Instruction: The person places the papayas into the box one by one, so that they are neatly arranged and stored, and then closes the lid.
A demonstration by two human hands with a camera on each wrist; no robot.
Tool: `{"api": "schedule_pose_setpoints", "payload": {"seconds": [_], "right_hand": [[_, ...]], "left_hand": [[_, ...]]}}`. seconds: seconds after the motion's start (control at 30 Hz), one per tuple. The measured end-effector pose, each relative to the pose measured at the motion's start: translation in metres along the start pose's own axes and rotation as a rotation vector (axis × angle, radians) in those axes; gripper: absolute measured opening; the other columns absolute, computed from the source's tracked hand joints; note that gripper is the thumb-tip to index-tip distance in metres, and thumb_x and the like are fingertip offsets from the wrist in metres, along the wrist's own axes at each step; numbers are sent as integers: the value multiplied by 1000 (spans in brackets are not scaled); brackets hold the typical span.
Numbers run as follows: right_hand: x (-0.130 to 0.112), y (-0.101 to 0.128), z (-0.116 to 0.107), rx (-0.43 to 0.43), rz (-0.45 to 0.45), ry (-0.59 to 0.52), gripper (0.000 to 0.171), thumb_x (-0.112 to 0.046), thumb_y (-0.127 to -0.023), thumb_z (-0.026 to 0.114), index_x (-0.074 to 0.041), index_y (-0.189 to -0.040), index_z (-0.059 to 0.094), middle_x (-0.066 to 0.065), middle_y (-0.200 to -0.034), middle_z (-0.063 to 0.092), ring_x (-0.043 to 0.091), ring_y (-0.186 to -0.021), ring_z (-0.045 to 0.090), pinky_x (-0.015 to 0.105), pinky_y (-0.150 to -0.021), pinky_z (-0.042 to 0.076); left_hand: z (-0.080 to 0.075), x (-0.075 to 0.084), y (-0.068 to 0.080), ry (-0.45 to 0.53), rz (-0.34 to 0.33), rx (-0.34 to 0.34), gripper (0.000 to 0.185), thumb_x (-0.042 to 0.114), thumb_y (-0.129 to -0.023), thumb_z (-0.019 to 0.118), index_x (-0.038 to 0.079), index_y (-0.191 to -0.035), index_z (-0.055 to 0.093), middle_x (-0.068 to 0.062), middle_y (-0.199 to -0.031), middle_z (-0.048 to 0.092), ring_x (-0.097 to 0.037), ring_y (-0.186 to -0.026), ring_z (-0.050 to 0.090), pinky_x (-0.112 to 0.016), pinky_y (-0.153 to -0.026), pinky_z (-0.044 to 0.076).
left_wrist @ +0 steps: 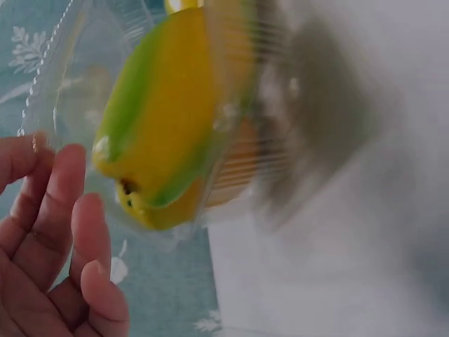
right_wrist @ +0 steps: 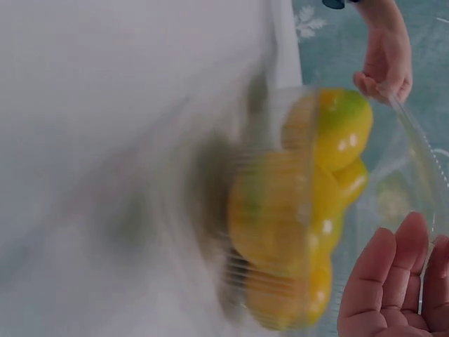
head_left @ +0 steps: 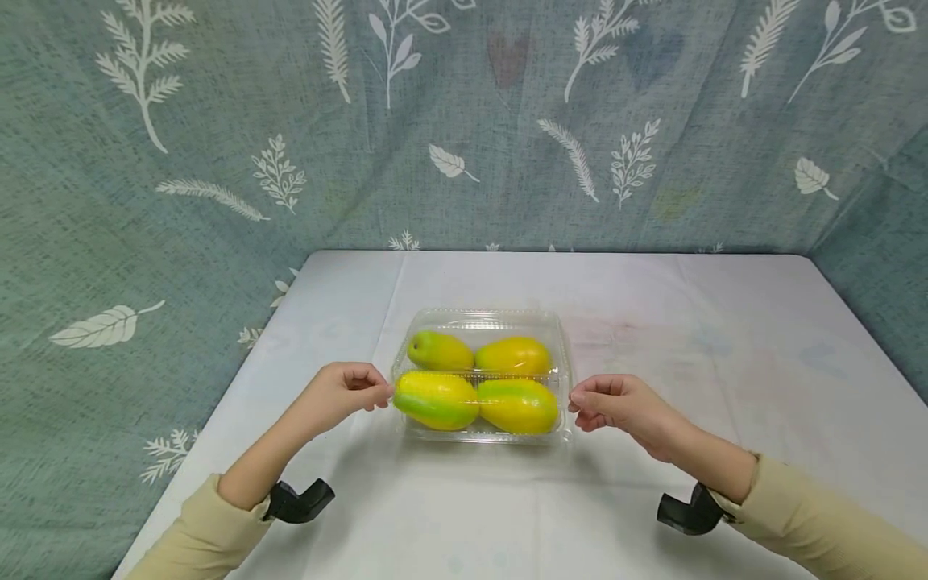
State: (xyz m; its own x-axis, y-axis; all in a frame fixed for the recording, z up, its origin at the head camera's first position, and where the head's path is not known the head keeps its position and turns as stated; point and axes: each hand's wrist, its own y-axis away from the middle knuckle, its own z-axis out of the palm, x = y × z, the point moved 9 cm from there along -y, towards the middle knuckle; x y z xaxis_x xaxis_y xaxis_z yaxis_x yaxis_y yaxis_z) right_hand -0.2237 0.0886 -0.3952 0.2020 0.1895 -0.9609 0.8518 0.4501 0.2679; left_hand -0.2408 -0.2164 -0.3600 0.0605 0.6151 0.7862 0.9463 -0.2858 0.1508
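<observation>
A clear plastic clamshell box (head_left: 484, 322) sits on the white tablecloth (head_left: 652, 338) between the two hands, holding four yellow-green mangoes (head_left: 437, 399). The left hand (head_left: 341, 392) pinches the box's left rim with curled fingers; the right hand (head_left: 619, 403) pinches the right rim the same way. The hands stand apart, one at each short side. In the left wrist view the fingers (left_wrist: 52, 210) lie just beside the transparent lid edge, and the right wrist view is blurred. Bare cloth stretches beyond the right hand to the table's right edge and nearer the person. A leaf-patterned curtain (head_left: 217, 161) closes in behind and left.
</observation>
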Motion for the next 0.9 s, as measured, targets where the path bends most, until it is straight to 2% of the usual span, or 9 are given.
{"api": "schedule_pose_setpoints", "payload": {"seconds": [0.13,0.3,0.47,0.57,0.63,0.77,0.9], "right_hand": [[15,-3,6,15,27,-13,30,-22,-77,58,5,-89,54,9,-78,57,32,-75,54,32,-69,46],[26,-6,6,53,47,-7,24,-20,-75,60,1,-85,54,12,-78,56,24,-68,55,32,-68,47],[34,-9,2,90,58,1,19,-17,-76,60,-2,-84,52,11,-74,53,17,-61,51,31,-65,47],[37,-10,1,106,63,0,19,-16,-76,59,-2,-84,50,8,-71,50,17,-58,48,32,-63,46],[38,-10,1,111,62,-4,22,-15,-76,59,0,-86,46,7,-69,48,17,-57,46,33,-63,46],[41,-12,0,136,71,-19,29,-12,-75,58,2,-94,39,4,-66,46,17,-55,45,33,-61,46],[44,-13,-2,169,100,-39,34,-7,-74,55,1,-101,35,3,-65,44,16,-53,44,33,-58,47]], "left_hand": [[8,-9,3,69,-49,25,27,31,-72,62,5,-79,57,-5,-67,59,-21,-64,54,-31,-59,45],[18,-17,8,131,-95,37,30,26,-70,65,2,-83,52,-10,-68,58,-23,-63,53,-31,-59,45],[22,-28,11,141,-169,78,37,29,-68,67,4,-82,44,-10,-65,56,-21,-57,49,-29,-54,39],[25,-37,12,126,-235,84,44,34,-68,65,5,-89,40,-6,-66,52,-22,-57,47,-26,-49,36],[31,-43,13,133,-280,60,49,37,-69,63,6,-99,41,-3,-72,52,-20,-60,48,-25,-50,36],[43,-55,15,186,-360,-15,60,44,-72,57,7,-117,40,-7,-88,56,-18,-66,52,-27,-55,40],[59,-63,14,273,-375,-158,61,46,-76,50,2,-117,42,-8,-95,57,-17,-69,54,-27,-56,42]]}}
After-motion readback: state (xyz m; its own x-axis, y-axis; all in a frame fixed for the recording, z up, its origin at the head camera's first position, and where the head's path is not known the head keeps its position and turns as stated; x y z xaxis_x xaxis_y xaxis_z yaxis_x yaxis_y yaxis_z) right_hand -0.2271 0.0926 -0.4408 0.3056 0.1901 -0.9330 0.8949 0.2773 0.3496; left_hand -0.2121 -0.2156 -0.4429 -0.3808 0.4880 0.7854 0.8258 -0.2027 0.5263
